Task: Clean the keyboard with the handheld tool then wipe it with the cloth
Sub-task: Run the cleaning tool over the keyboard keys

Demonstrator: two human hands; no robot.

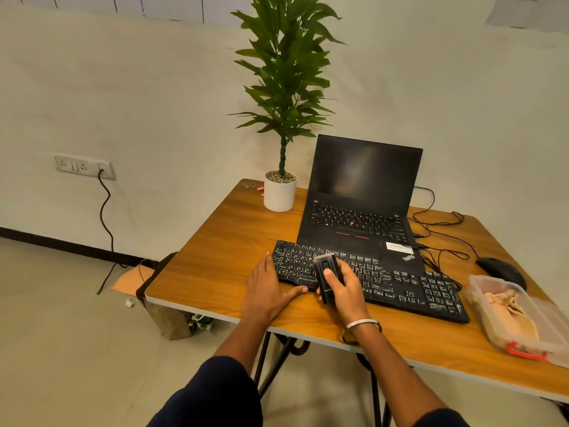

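Right hand (341,288) wraps the handheld tool (325,277), fingers curled shut round its black body, thumb lying on the top face near what looks like a switch. Tool's far end sits down on the left third of the keyboard (385,282); judged to be the cleaning pass, early part, since most keys to the 3 o'clock side lie beyond the tool.

Left hand (271,285) lies flat, fingers spread open, holding nothing; palm on the table, thumb along the keyboard's near edge, fingertips at its left end. Likely bracing so the board does not slide under the tool.

Cloth (505,309), beige, rests in a clear plastic container (551,315) at 3 o'clock from the keyboard, lid off, within right-hand reach for the wiping step, not yet begun.

Surface: wood-grain table (221,241), pale edge band, black legs. Open laptop (363,192) at 12 o'clock, touching the keyboard's far edge, screen dark. Potted plant (280,186) at 11 o'clock. Mouse (500,271) beyond the container. White wall, socket strip (84,166) with one cord hanging, pale tiled floor.
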